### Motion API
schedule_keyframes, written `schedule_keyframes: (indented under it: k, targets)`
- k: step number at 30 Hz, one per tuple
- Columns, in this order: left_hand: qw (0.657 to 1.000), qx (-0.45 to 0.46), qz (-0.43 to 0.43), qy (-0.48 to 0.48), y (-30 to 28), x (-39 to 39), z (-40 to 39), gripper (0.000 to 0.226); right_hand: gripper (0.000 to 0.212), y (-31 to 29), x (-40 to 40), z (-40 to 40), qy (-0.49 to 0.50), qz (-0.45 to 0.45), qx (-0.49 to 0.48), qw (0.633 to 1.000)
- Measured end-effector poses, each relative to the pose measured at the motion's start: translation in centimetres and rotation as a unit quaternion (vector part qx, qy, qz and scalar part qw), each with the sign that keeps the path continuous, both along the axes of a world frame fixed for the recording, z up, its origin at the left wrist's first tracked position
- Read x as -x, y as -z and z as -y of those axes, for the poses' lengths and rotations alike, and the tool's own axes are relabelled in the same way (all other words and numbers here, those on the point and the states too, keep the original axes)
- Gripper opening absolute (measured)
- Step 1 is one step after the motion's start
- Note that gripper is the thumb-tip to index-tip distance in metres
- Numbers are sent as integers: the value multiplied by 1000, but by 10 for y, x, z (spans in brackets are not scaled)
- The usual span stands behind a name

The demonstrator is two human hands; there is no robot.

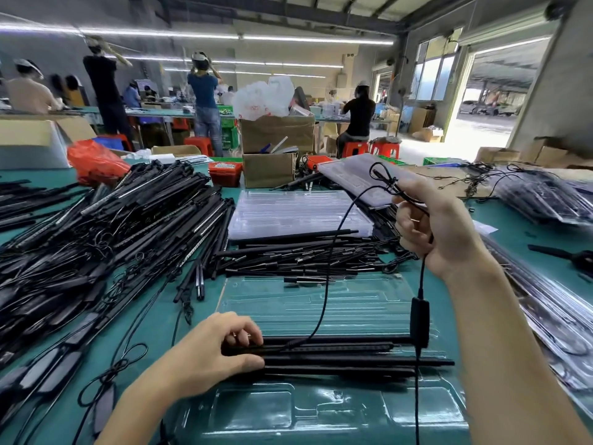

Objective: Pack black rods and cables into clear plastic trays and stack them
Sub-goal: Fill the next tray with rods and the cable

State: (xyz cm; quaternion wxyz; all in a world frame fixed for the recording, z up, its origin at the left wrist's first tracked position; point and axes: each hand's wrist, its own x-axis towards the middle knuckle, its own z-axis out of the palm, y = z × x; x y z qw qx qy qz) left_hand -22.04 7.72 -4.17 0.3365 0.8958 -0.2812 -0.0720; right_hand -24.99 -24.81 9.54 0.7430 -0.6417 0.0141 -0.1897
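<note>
Factory assembly hall: long green worktables [526,239] heaped with black rods [106,226], stacked clear plastic trays [295,211], cardboard cartons [277,133], red stools [199,144], workers [205,101] at benches, strip lights [317,40], open loading door [494,97].

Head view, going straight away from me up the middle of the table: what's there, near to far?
Clear tray with black rods under the left hand → loose rod pile → stack of empty trays → cardboard box.
</note>
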Motion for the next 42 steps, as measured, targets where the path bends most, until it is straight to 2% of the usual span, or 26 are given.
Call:
schedule_keyframes:
  k: [3, 7, 9, 13, 18, 21, 25, 30, 35, 42]
  targets:
    - [999, -2, 7, 32, -1, 7, -1, 40, 25, 1, 0, 2, 1, -1, -10, 1000]
    - [997, -31, 57, 40, 2, 12, 6, 18, 25, 2, -1, -1, -4, 6, -4, 1000]
    - [996, -35, 66, 42, 4, 14, 8, 15, 26, 3, -2, -3, -7, 7, -3, 1000]
    - [993, -49, 94, 44, 5, 17, 9, 15, 26, 6, -3, -5, -10, -2, -9, 1000]
    - [995, -21, 99, 14, 7, 18, 8, 18, 25, 11, -5, -7, -16, 5, -10, 1000]
    - [990, -45, 133, 8, 9, 18, 8, 19, 25, 11, -6, -9, -23, 13, -4, 1000]
    - [991, -50, 125, 26, 9, 18, 7, 20, 24, 13, -7, -9, -20, 8, 3, 1000]
    - [989, -45, 139, 23, 13, 18, 8, 21, 25, 19, -6, -8, -35, -23, 7, 999]
    - [989, -49, 138, 32, 15, 17, 8, 23, 28, 35, -12, -2, -94, -58, -1, 994]
    - [990, -57, 118, 51, 15, 16, 9, 15, 35, 92, -8, 15, -162, -194, 6, 968]
